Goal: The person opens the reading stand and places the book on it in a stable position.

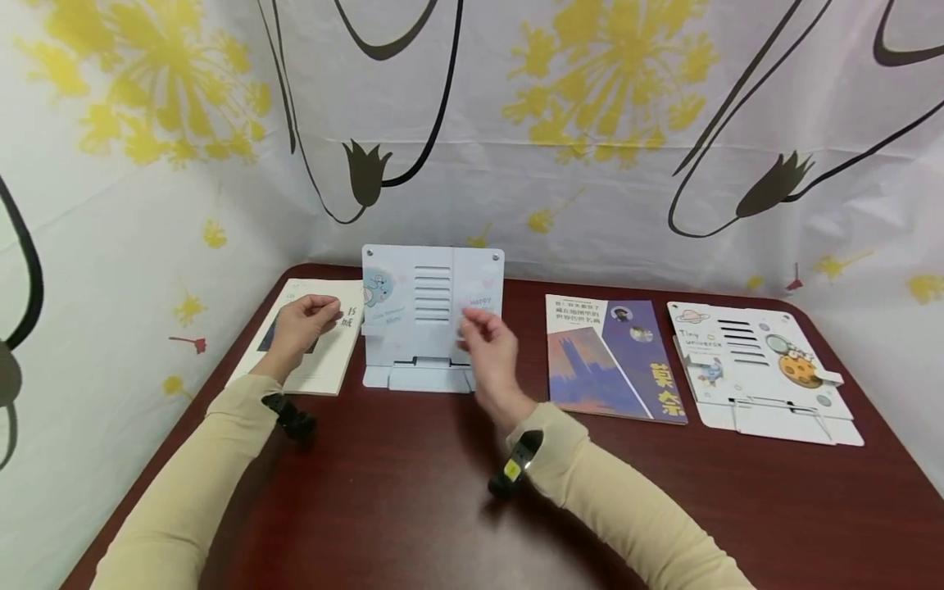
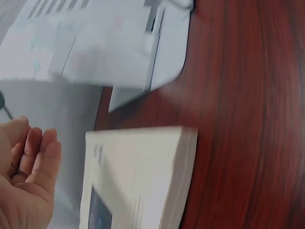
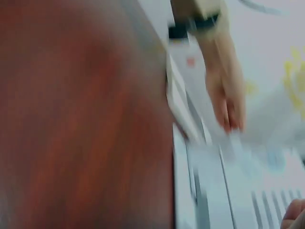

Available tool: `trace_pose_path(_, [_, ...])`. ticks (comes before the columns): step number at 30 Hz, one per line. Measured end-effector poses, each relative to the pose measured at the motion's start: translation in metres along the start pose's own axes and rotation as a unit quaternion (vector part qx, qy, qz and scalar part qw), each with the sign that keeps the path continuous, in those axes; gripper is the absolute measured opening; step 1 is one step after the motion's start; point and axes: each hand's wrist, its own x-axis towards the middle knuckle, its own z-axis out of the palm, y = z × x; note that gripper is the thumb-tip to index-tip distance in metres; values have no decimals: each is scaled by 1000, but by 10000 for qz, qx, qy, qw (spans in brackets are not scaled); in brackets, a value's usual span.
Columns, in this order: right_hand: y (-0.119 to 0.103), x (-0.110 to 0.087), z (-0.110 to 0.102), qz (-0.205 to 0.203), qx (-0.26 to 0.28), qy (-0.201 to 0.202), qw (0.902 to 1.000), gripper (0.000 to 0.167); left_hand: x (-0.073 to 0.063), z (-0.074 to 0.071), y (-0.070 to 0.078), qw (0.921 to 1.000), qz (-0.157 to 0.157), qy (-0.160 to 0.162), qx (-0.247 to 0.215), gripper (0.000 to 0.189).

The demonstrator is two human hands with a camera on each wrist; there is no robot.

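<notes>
A white book stand with slots and cartoon prints stands with its panel raised at the back of the table. My left hand hovers over a cream-covered book just left of the stand, its fingers loosely bent with nothing between them. In the left wrist view the same hand is beside the book, apart from the stand. My right hand is in front of the stand's right part, fingers loosely curled and holding nothing. Only its fingertips show in the blurred right wrist view.
To the right lies a purple and white book. Beyond it, a second white stand with planet prints lies low near the table's right edge. The dark red table meets a patterned cloth at the back and sides.
</notes>
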Motion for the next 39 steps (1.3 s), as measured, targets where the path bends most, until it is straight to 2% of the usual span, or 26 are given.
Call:
trace_pose_path(2, [3, -14, 14, 326, 213, -415, 9984, 25, 2, -9, -1, 9997, -41, 161, 165, 34])
trace_pose_path(3, [5, -20, 20, 496, 269, -614, 9965, 26, 6, -15, -8, 9996, 36, 229, 187, 34])
trace_pose_path(4, [8, -26, 26, 681, 293, -805, 9940, 28, 6, -21, -9, 9991, 8, 293, 314, 35])
trace_pose_path(6, [15, -37, 40, 1016, 297, -1106, 9882, 31, 14, -34, -21, 9979, 47, 446, 469, 39])
trace_pose_path(8, [23, -45, 52, 1321, 274, -1353, 9816, 33, 15, -46, -23, 9951, 126, 567, 796, 41])
trace_pose_path(11, [36, -55, 69, 1681, 252, -1559, 9730, 36, 13, -61, -21, 9883, 107, 828, 1279, 42])
trace_pose_path(13, [43, -58, 77, 1918, 223, -1644, 9673, 38, 7, -66, -13, 9820, 91, 956, 1628, 39])
trace_pose_path(15, [50, -60, 84, 2107, 170, -1674, 9629, 41, 7, -71, -13, 9781, 87, 1018, 1813, 40])
trace_pose_path(21, [62, -59, 99, 2338, -35, -1573, 9595, 47, 10, -78, -19, 9696, -274, 808, 2293, 46])
trace_pose_path(26, [67, -57, 106, 2440, -69, -1418, 9593, 48, 10, -80, -23, 9670, -637, 512, 2415, 51])
trace_pose_path(29, [68, -54, 110, 2533, -9, -1406, 9571, 48, 10, -83, -25, 9623, -808, 409, 2566, 53])
trace_pose_path(35, [69, -52, 116, 2731, -132, -1485, 9504, 44, 7, -88, -28, 9522, -1090, 229, 2846, 54])
trace_pose_path(39, [70, -51, 118, 2828, -98, -1511, 9472, 41, 6, -91, -29, 9465, -1138, 219, 3011, 54])
